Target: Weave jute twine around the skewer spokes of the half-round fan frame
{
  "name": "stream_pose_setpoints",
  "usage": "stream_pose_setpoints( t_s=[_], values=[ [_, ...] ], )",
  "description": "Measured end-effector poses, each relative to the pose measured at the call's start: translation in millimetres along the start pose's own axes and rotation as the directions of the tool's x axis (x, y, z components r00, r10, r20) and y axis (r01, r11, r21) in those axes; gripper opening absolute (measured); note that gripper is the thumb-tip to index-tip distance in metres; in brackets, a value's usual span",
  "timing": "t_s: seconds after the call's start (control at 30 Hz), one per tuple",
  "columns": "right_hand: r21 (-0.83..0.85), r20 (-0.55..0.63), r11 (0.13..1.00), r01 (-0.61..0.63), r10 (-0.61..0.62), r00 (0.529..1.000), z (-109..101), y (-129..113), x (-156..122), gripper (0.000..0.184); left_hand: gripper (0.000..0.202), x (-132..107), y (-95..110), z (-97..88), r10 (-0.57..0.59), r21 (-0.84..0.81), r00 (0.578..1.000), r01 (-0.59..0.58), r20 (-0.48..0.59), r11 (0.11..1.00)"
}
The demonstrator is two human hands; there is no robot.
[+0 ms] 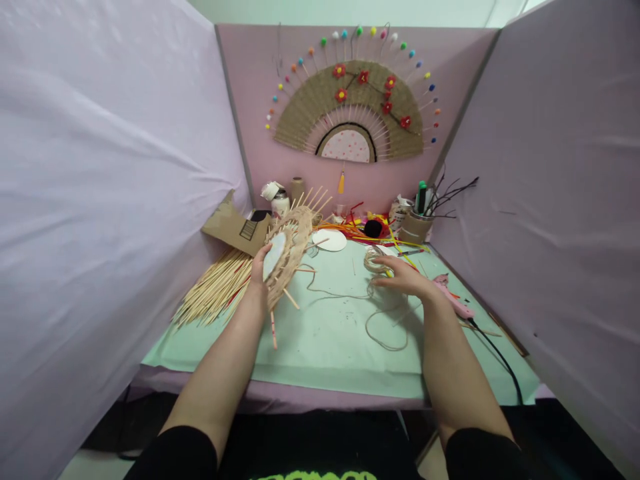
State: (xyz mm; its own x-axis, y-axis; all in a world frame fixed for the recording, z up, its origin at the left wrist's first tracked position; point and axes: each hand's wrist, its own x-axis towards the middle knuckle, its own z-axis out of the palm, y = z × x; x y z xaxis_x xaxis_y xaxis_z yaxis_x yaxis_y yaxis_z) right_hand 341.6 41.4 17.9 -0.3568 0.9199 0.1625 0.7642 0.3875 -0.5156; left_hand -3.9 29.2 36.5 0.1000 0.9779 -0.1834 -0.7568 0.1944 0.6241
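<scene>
My left hand (261, 267) grips a half-woven fan (287, 243) made of wooden sticks, twine and a white half-disc, and holds it tilted above the pale green mat (330, 340). A strand of jute twine (345, 293) runs from the fan across the mat to my right hand (400, 275). That hand lies low over the mat with its fingers curled around the twine, beside a small twine coil (374, 260). More twine lies in loose loops (387, 330) just in front of my right wrist.
A bundle of bamboo sticks (215, 290) lies left of the fan, with a cardboard piece (235, 230) behind. A pink glue gun (453, 297) with black cord lies at right. A white disc (330, 240), coloured strips, jars and a pen cup (417, 223) crowd the back. A finished fan (350, 110) hangs on the wall.
</scene>
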Motion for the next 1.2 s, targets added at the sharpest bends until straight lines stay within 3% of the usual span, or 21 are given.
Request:
stream_pose_setpoints(
  t_s=[0.1, 0.23, 0.3, 0.43, 0.53, 0.6, 0.7, 0.8, 0.9, 1.1, 1.2],
  values=[
    [0.288, -0.002, 0.949, 0.125, -0.130, 0.992, 0.9, -19.1, -3.5, 0.059, 0.043, -1.5, -6.0, 4.7, 0.040, 0.022, 0.998, -0.039, -0.045, 0.999],
    [0.674, -0.001, 0.699, 0.237, -0.319, 0.948, 19.5, -51.2, -4.1, 0.059, 0.043, 0.0, -15.0, 10.8, 0.089, 0.045, 0.993, -0.086, -0.072, 0.995],
    [0.771, 0.018, 0.598, 0.219, -0.364, 0.931, 32.9, -64.7, -4.1, 0.058, 0.042, 2.8, -18.1, 10.5, 0.091, 0.061, 0.993, -0.086, -0.080, 0.994],
    [0.855, 0.110, 0.512, 0.084, -0.338, 0.935, 53.3, -77.7, -5.5, 0.046, 0.040, 6.7, -20.3, 7.1, 0.083, 0.078, 0.994, -0.077, -0.073, 0.994],
    [0.862, 0.167, 0.507, 0.017, -0.314, 0.935, 56.0, -77.7, -6.4, 0.029, 0.039, 6.2, -20.1, 6.9, 0.082, 0.084, 0.993, -0.075, -0.081, 0.994],
    [0.836, 0.157, 0.549, 0.011, -0.257, 0.954, 52.0, -76.1, -6.4, 0.027, 0.040, 5.1, -19.8, 7.8, 0.080, 0.088, 0.993, -0.072, -0.086, 0.994],
    [0.767, 0.032, 0.638, 0.069, -0.145, 0.989, 42.4, -71.5, -5.3, 0.025, 0.041, 4.1, -19.4, 8.4, 0.059, 0.107, 0.995, -0.050, -0.083, 0.993],
    [0.732, -0.137, 0.668, 0.137, -0.053, 0.989, 34.3, -61.6, -2.4, 0.023, 0.042, 3.9, -18.8, 7.7, 0.041, 0.129, 0.996, -0.030, -0.082, 0.991],
    [0.767, -0.244, 0.614, 0.186, 0.011, 0.970, 29.2, -49.1, 0.5, 0.023, 0.040, 4.2, -17.9, 6.8, 0.052, 0.126, 0.996, -0.042, -0.077, 0.991],
    [0.848, -0.327, 0.466, 0.252, 0.087, 0.941, 19.4, -42.3, 0.5, 0.026, 0.037, 5.0, -16.8, 6.6, 0.063, 0.125, 0.994, -0.052, -0.087, 0.991],
    [0.840, -0.372, 0.460, 0.287, 0.104, 0.922, 15.5, -45.3, -0.1, 0.029, 0.037, 5.3, -17.7, 6.3, 0.069, 0.147, 0.992, -0.054, -0.103, 0.988]
  ],
)
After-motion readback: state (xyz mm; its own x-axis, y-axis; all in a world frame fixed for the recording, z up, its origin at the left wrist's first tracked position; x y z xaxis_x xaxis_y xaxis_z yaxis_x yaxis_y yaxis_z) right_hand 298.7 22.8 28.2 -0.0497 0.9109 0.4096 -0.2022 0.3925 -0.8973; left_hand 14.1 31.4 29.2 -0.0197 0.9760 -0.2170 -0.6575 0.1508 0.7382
